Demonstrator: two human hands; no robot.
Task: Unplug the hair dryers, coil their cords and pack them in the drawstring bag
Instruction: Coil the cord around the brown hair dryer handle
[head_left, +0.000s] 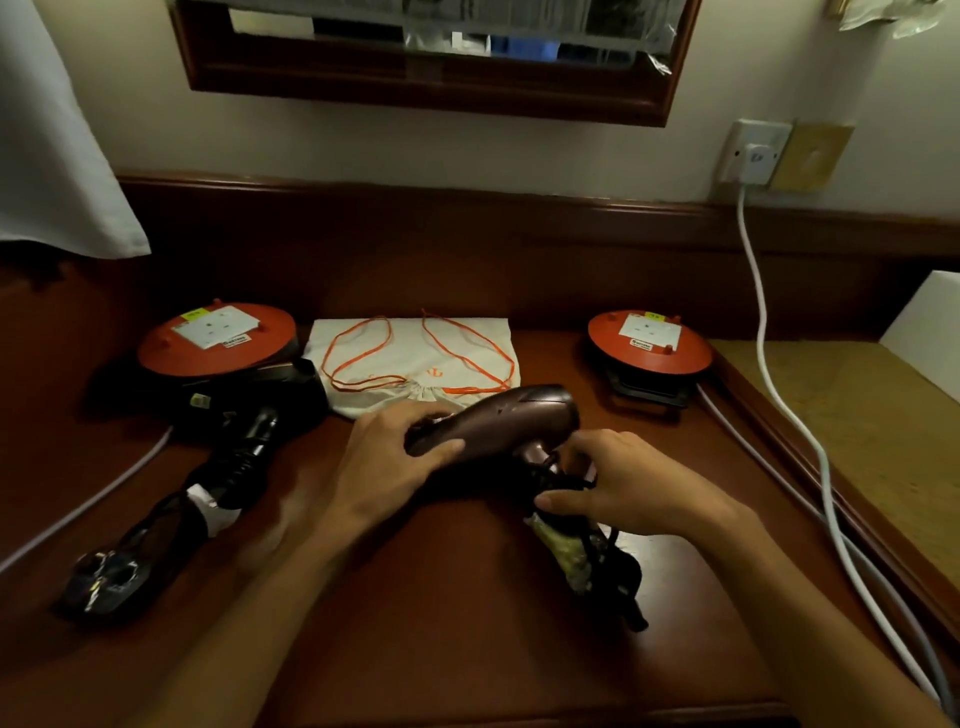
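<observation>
A brown hair dryer (511, 418) is held just above the middle of the wooden desk (467, 639). My left hand (387, 460) grips its nozzle end. My right hand (631, 488) closes on its handle and the black cord (592, 551) bundled along it, whose plug (631, 603) points toward me. A black hair dryer (244, 436) lies to the left, its cord bundled and its plug (106, 577) resting on the desk. The cream drawstring bag (415, 364) with orange strings lies flat behind my hands.
Two orange cable reels with sockets sit on the desk, one at the left (215, 340) and one at the right (649, 343). A white cable (763, 332) runs from the wall socket (756, 153) down the right side. A mirror frame hangs above.
</observation>
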